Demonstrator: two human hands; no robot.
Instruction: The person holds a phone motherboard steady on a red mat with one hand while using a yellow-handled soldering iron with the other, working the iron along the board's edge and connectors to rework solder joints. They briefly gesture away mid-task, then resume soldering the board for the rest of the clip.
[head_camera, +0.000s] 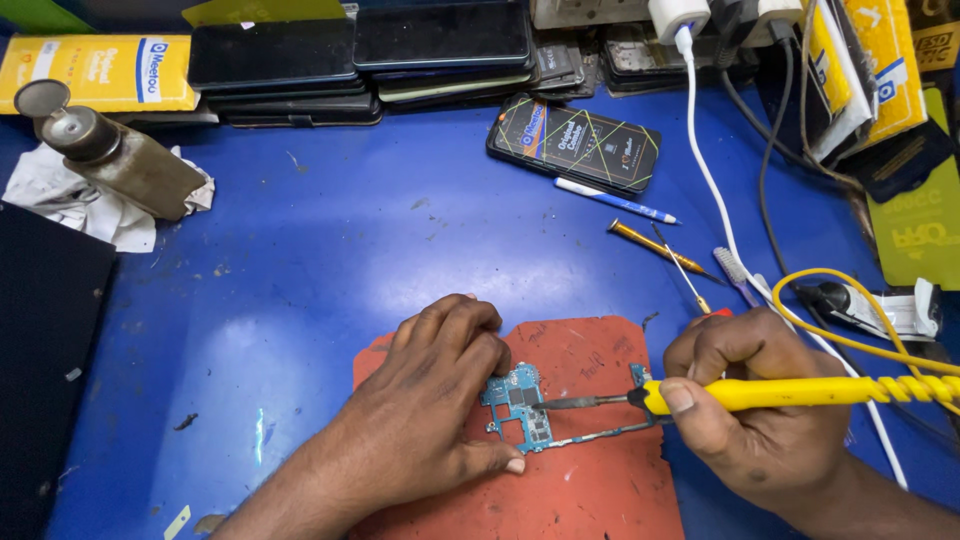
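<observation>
Red mat (590, 490): nearest to us, lying on the blue worktop (300, 300); it carries the work.
Circuit board (520, 405): we see a small blue-green board on the mat, bare and out of any casing, between the two hands.
Left hand (430, 420): our left grip lies pressed on the board's left edge, fingers curled, pinning it flat.
Right hand (760, 400): our right grip is pinched around the yellow soldering iron (790, 392), held like a pen.
Iron tip (560, 403): it meets the board near its middle; we judge the soldering under way, and whether any joint is finished is too small to tell.
Mid-distance, right: a gold-handled screwdriver (650, 242), a blue pen (615, 200) and a white cable (715, 190), all untouched.
Far left: a metal bottle (120, 155) lying on a white cloth (60, 200).
Far edge: a stack of dark phones (360, 60).
</observation>
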